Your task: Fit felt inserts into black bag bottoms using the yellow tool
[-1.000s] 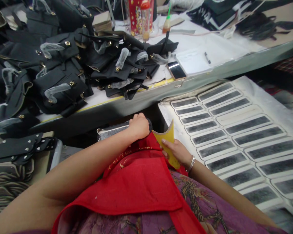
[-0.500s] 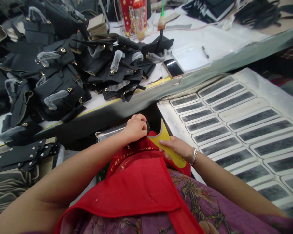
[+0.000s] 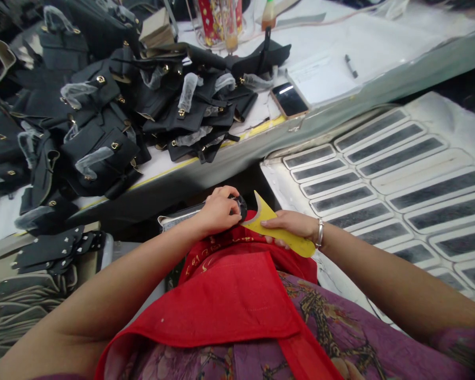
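Observation:
My left hand (image 3: 218, 210) is closed on the end of a long dark strip piece (image 3: 181, 216) that lies across my lap above a red apron (image 3: 225, 301). My right hand (image 3: 291, 226) grips a yellow curved scraper (image 3: 275, 230), with its pointed tip touching the dark rounded end of the strip by my left fingers. A silver bracelet (image 3: 320, 234) sits on my right wrist.
A pile of black bag parts with gold clasps (image 3: 103, 116) covers the worktable (image 3: 174, 158) ahead. A phone (image 3: 289, 100) and a pen (image 3: 351, 66) lie on paper. To the right a white board (image 3: 451, 132) holds several dark strips (image 3: 380, 174). More stacked strips (image 3: 31, 274) lie at left.
My right hand has turned the yellow scraper from upright to lying flatter, its tip now against the strip end. The view has shifted slightly.

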Available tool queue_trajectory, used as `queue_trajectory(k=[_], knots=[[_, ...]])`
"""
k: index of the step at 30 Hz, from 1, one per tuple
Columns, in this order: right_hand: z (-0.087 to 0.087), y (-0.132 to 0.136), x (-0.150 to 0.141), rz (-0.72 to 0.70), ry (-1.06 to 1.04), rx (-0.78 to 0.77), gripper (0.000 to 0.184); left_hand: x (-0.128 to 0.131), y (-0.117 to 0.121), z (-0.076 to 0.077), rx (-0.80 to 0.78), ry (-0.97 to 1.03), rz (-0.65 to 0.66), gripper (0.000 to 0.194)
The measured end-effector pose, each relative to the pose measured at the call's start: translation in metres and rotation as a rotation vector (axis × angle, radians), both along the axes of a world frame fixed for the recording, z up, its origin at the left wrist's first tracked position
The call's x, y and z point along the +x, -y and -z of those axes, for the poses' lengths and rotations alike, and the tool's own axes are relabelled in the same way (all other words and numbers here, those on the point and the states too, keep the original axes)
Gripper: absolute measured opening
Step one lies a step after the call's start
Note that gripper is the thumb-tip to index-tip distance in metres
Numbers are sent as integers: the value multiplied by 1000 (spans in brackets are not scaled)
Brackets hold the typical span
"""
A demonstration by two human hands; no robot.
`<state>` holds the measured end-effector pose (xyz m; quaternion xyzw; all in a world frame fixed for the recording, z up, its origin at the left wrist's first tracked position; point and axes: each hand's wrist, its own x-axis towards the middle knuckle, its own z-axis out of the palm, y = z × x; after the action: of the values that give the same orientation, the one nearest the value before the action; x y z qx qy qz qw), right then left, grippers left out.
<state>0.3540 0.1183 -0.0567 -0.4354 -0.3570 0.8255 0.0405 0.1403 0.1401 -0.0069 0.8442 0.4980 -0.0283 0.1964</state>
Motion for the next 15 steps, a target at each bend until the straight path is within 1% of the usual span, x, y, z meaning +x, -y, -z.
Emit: queue_trajectory(k=[2, 4, 7, 9, 12, 15], knots=[[7, -3, 1, -21, 14, -6, 31, 3, -1, 0, -31, -20, -29, 11], [9, -6, 4, -69, 18, 0, 32, 7, -2, -2, -56, -47, -68, 8], [4, -8, 9, -150, -1, 9, 35, 14, -2, -5, -78, -74, -115, 6], [0, -7, 10, -146, -11, 18, 36, 17, -1, -5, -80, -83, -131, 6], [0, -3, 10, -71, -13, 51, 38, 16, 0, -2, -59, -78, -113, 7], [3, 3, 10, -94, -46, 94, 41, 13, 1, 2, -6, -34, -42, 9]])
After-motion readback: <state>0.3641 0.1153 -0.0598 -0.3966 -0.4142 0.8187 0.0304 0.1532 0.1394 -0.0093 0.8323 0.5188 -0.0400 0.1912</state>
